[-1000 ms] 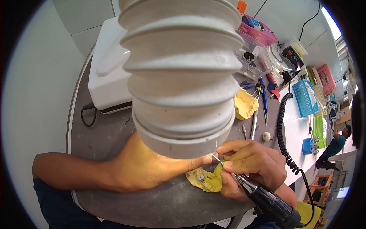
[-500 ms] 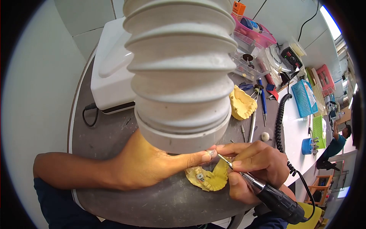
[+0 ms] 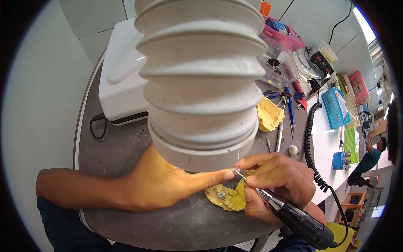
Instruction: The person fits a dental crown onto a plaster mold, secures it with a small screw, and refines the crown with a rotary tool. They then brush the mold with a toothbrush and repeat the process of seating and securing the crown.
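Observation:
My left hand (image 3: 168,180) reaches in under the white ribbed hose (image 3: 201,84), its thumb pressed on a small pale piece (image 3: 234,170); its other fingers are hidden by the hose end. My right hand (image 3: 279,180) is closed round a black and silver rotary handpiece (image 3: 300,218), whose thin bur meets the pale piece. Below the fingertips a yellow dental cast (image 3: 226,197) with a round metal part lies on the grey bench (image 3: 138,227). A second yellow cast (image 3: 269,114) rests right of the hose.
A white machine (image 3: 121,75) stands at the back left. Tools, a pink basket (image 3: 289,40), a blue basket (image 3: 335,108) and a blue bur holder (image 3: 338,161) are at the right. A coiled black cord (image 3: 309,138) runs to the handpiece. Another person (image 3: 369,157) is far right.
My right hand and the handpiece have shifted slightly left, covering more of the lower cast. The hose end appears slightly lower and wider in view.

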A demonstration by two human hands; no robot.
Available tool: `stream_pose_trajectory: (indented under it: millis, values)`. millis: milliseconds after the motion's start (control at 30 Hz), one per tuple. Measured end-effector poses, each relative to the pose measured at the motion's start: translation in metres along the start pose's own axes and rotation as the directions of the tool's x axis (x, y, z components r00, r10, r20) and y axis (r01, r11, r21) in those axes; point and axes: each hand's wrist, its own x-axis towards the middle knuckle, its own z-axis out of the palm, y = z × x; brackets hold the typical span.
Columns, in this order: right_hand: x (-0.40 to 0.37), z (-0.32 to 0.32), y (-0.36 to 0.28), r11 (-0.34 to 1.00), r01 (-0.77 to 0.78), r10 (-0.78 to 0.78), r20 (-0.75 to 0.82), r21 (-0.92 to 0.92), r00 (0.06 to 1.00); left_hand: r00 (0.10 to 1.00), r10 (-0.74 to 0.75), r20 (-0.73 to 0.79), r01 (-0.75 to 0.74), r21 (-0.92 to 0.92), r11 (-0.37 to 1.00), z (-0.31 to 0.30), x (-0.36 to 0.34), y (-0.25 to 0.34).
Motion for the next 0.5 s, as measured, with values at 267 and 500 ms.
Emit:
stream_pose_trajectory:
  millis: [267,500]
  values:
    - [0.0011,0.0017,0.0025,0.999,0.030,-0.030,-0.010,-0.013,0.999,1.000,0.013,-0.004,-0.013,0.013,1.000,0.0005,0.0005,-0.0009]
    - [0.0009,0.0055,0.0004,1.000,-0.002,0.003,-0.073,0.013,0.997,1.000,0.012,-0.007,-0.011,0.024,1.000,-0.0001,-0.0004,-0.0019]
